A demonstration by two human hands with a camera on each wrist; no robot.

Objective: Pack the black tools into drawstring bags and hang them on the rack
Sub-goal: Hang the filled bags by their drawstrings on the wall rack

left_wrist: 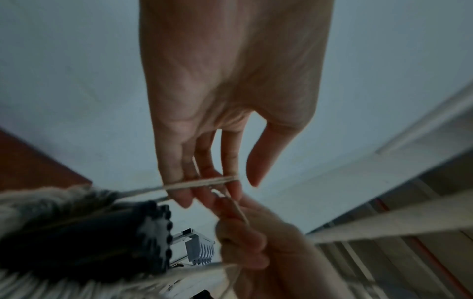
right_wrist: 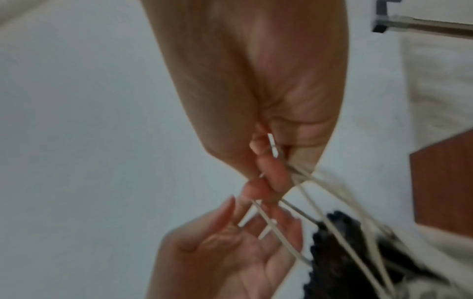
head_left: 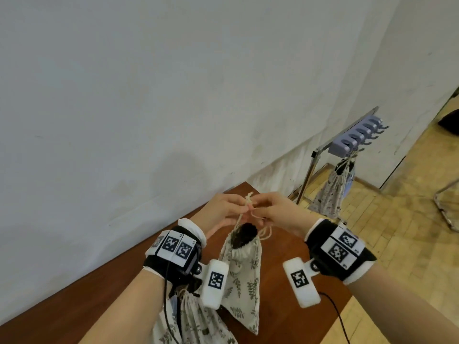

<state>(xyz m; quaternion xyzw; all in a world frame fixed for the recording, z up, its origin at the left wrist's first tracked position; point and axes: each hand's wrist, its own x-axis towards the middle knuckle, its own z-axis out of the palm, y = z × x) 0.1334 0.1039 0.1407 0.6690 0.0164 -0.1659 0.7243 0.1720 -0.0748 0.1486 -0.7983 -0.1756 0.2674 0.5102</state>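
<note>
Above the reddish-brown wooden table (head_left: 119,289), a leaf-printed cream cloth drawstring bag (head_left: 244,274) hangs with a black ridged tool (head_left: 244,234) poking from its gathered mouth. The left hand (head_left: 218,209) and right hand (head_left: 275,209) each pinch its beige drawstring cord (head_left: 242,214), apparently knotting it.

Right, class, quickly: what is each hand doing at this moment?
Left hand: fingers pinch the drawstring of the bag.
Right hand: also pinches the drawstring, above the bag.
</note>
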